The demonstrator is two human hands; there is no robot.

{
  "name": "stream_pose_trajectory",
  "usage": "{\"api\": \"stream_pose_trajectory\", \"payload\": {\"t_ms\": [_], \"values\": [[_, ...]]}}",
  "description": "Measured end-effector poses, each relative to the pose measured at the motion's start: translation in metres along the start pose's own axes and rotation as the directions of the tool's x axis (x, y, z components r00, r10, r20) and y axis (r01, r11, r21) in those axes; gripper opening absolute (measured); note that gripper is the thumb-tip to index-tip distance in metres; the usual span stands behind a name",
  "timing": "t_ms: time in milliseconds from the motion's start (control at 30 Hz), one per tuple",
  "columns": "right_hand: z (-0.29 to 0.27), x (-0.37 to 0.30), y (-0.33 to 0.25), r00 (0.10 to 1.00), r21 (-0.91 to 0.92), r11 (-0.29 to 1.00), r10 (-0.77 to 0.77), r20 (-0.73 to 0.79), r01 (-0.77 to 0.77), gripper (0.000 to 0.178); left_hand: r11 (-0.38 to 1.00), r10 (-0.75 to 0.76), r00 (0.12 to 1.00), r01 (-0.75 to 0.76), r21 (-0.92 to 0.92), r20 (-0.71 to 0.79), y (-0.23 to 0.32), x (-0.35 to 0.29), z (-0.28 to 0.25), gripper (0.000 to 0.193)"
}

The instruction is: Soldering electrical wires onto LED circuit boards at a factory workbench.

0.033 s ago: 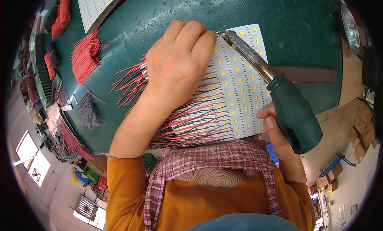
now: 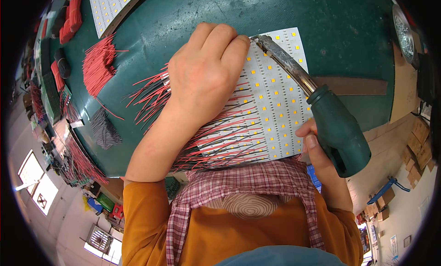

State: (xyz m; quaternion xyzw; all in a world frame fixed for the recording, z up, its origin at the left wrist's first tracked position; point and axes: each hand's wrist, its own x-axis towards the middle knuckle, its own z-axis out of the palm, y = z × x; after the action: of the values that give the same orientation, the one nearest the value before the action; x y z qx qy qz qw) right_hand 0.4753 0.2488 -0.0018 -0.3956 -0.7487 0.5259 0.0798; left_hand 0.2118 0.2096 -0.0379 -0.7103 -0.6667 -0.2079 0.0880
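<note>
My left hand is closed over a white LED board, its fingertips pinched at the board's far edge. Whatever they grip is hidden under the hand. Beside those fingertips lies the dark tip of a soldering iron with a green handle, slanting across the board's right side. Behind and below that handle my right hand is closed, with thumb and one finger showing on its left; the other fingers are covered. Red and black wires fan leftward from the board in rows and pass under my left forearm.
On the green mat at left lie a bundle of red wires and a bundle of black wires. Another LED board sits at the far left. A brown strip and a round metal container are at right.
</note>
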Motion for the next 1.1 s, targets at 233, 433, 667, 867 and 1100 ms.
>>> {"api": "stream_pose_trajectory", "payload": {"t_ms": [233, 433, 667, 867, 1100], "values": [[-0.004, 0.000, -0.001, 0.999, -0.039, 0.999, -0.009, 0.040, 0.011, 0.021, 1.000, -0.013, 1.000, 0.013, 0.009, 0.004, 0.002, 0.001, 0.000, 0.025], [-0.007, -0.008, -0.003, 0.971, 0.414, 0.905, 0.180, -0.160, -0.100, 0.030, 1.000, -0.013, 1.000, 0.013, 0.012, 0.004, 0.002, 0.000, 0.003, 0.024], [-0.117, 0.008, 0.041, 0.670, 0.183, 0.947, -0.044, -0.741, 0.265, 0.026, 1.000, -0.024, 1.000, 0.024, -0.006, 0.000, 0.002, 0.000, 0.003, 0.024], [-0.134, 0.046, 0.029, 0.622, -0.064, 0.996, -0.008, -0.783, -0.069, 0.026, 0.999, -0.045, 0.997, 0.046, -0.019, 0.063, 0.003, -0.004, 0.002, 0.023], [-0.044, -0.005, -0.007, 0.956, 0.532, 0.846, 0.177, -0.235, -0.026, 0.047, 0.941, -0.226, 0.974, 0.222, -0.256, 0.017, 0.007, -0.005, -0.029, 0.027]]}}
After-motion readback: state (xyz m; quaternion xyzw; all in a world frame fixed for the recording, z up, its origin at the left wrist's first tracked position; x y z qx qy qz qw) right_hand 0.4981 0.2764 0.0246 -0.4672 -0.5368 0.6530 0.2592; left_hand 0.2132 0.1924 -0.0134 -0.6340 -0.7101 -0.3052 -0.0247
